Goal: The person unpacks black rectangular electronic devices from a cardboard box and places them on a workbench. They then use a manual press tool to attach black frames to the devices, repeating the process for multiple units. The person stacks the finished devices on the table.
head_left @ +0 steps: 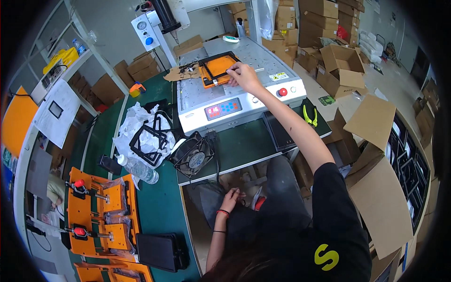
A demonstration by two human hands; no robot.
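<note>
On the machine's grey bed lies an orange fixture block (223,66) with a black rectangular frame (210,70) on it. My right hand (242,76) reaches across to the frame's right side, thumb and fingers pinched at its edge. A thin white strip (259,70) lies just beyond those fingers. My left hand (231,199) is low, by my lap below the table edge, its fingers curled. Whether anything is inside them is hidden. The white bench machine (192,115) has a lit control panel (223,109) and a red button (283,92) in front.
Left of the machine are loose black frames (149,141) on white wrapping, a round fan (193,157) and a clear bottle (141,169). Orange clamp jigs (101,211) and a black stack (159,251) stand nearer. Yellow-green cutters (310,115) lie right; an open carton (376,188) stands beside me.
</note>
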